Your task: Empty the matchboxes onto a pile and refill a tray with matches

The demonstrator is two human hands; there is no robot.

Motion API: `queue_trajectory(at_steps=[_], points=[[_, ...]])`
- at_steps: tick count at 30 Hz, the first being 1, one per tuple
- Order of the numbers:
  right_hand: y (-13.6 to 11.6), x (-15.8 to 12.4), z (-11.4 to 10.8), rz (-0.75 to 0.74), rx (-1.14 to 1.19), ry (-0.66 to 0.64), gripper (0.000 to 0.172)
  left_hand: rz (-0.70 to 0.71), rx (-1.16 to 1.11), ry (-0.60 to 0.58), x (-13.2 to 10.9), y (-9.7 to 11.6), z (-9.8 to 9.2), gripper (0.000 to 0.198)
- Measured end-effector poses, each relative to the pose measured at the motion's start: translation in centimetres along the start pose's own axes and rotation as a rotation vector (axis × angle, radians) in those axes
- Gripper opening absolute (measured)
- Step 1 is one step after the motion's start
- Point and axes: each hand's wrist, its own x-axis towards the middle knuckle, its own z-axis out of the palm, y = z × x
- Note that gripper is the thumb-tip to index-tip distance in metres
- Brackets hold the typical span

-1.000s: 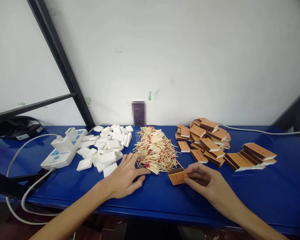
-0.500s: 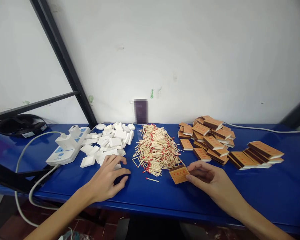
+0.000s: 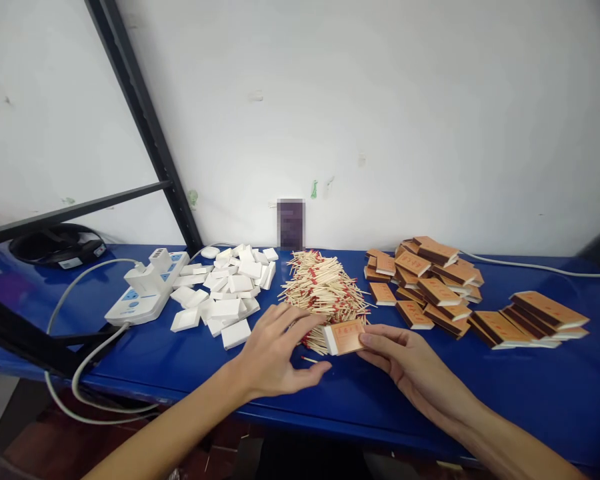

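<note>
In the head view, the right hand [image 3: 403,353] pinched a printed matchbox [image 3: 347,337] between thumb and fingers, at the front edge of the match pile [image 3: 325,287]. A white strip showed at the box's left end; what was inside it could not be seen. The left hand [image 3: 277,353] had its thumb and fingers spread apart, gripping nothing, the fingertips near that white end; whether they touched it could not be told. A loose match [image 3: 309,359] lay on the blue table [image 3: 380,417] by the left thumb.

To the left were heaped white trays [image 3: 227,287], some lying hollow side up. To the right, brown matchboxes [image 3: 420,283] lay in a jumble, many with white ends showing, and farther right was a leaning row of boxes [image 3: 530,320].

Half a second earlier, the left hand had been over by the white trays; it had since come across to the matchbox. The held box, then showing its dark strip along the top, had been turned so its white end faced the left hand.
</note>
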Motion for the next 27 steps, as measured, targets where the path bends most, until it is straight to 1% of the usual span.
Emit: queue_trajectory(at_steps=[2,5,7,9,12,15,17,19,21,23,25,27], points=[[-0.1,0.1,0.6,-0.007,-0.020,-0.017,0.029,0.006,0.006,0.029,0.4,0.0,1.0,0.045],[-0.3,0.1,0.8,-0.021,-0.088,-0.009,0.031,-0.006,0.020,0.030,0.2,-0.4,1.5,0.034],[-0.5,0.1,0.1,-0.039,-0.134,0.026,0.034,-0.027,0.028,0.014,-0.3,-0.7,1.3,0.035],[-0.8,0.0,-1.2,-0.092,-0.178,0.080,0.036,-0.049,0.043,0.001,-0.9,-0.9,0.8,0.036],[-1.5,-0.1,-4.1,-0.247,-0.324,0.199,0.037,-0.065,0.071,-0.037,-1.5,-0.9,0.3,0.037],[-3.2,-0.1,-6.8,-0.451,-0.546,0.362,0.038,-0.056,0.097,-0.050,-1.9,-0.9,0.1,0.036],[-4.6,0.1,-7.9,-0.607,-0.692,0.451,0.038,-0.052,0.109,-0.048,-1.9,-0.9,0.1,0.036],[-5.6,0.7,-8.4,-0.771,-0.911,0.504,0.038,-0.053,0.117,-0.056,-1.9,-0.9,0.1,0.037],[-6.0,1.5,-8.4,-0.934,-1.209,0.484,0.031,-0.059,0.120,-0.066,-1.8,-0.9,0.1,0.037],[-5.6,2.6,-8.2,-1.063,-1.475,0.397,0.027,-0.079,0.120,-0.065,-1.7,-0.8,0.0,0.035],[-5.0,3.8,-7.8,-1.118,-1.685,0.324,0.030,-0.107,0.134,-0.044,-1.7,-0.8,-0.3,0.033],[-4.4,4.8,-7.4,-1.107,-1.850,0.287,0.031,-0.118,0.192,0.002,-1.9,-0.9,-0.9,0.032]])
